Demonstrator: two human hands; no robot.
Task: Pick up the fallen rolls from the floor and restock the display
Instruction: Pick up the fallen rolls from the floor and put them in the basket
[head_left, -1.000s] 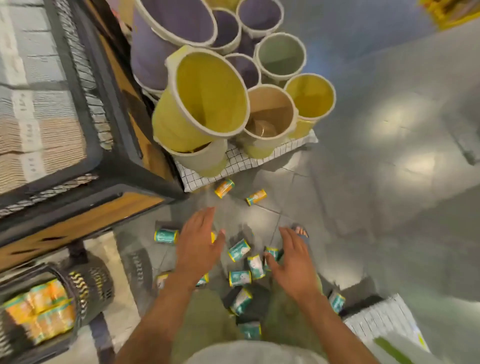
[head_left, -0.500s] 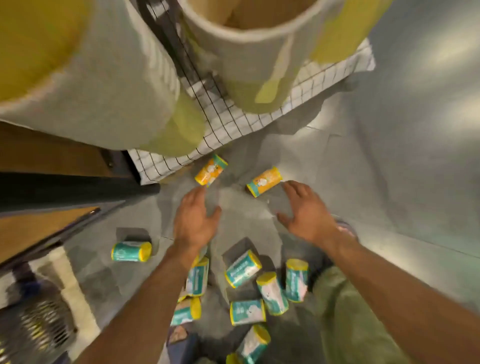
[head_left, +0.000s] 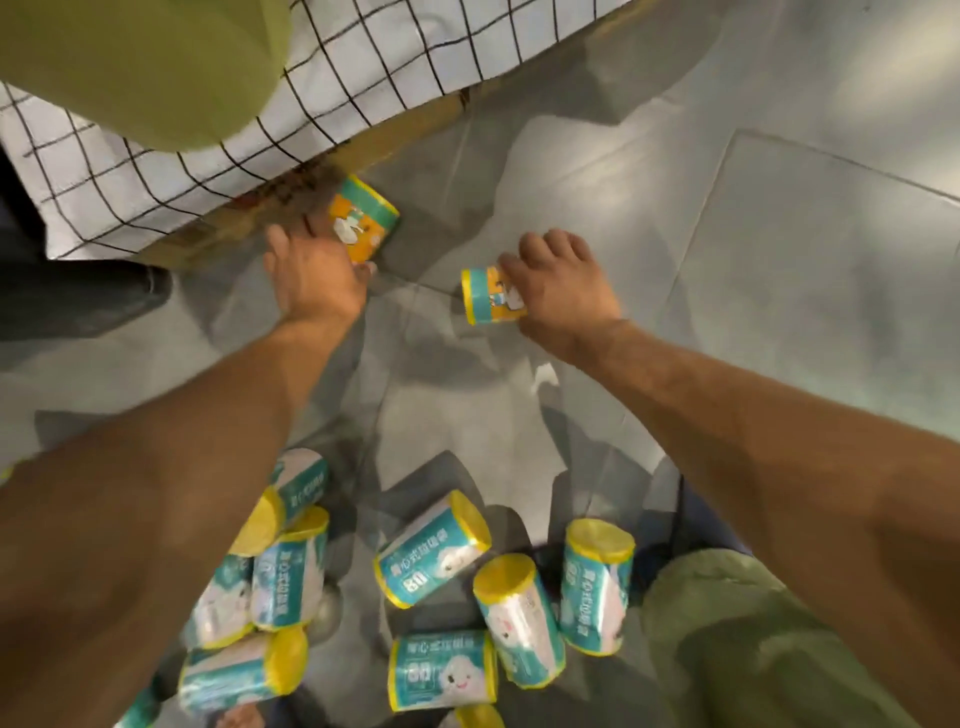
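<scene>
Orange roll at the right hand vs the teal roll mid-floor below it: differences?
Wrapper: the orange plastic-wrapped roll has a teal band; the teal-and-white plastic-wrapped roll shows no orange.
Contact: the right hand curls over the orange one; no hand touches the teal one.
Place: orange sits apart; teal lies among other teal rolls.
Both are yellow-ended cylinders.

Olive-green trousers (head_left: 753, 639), bare forearms (head_left: 727, 415)

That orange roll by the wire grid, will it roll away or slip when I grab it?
Likely to roll: the orange roll is a cylinder lying on its side on smooth floor tile. Its glossy wrapper looks slick, so it may slip.
</scene>
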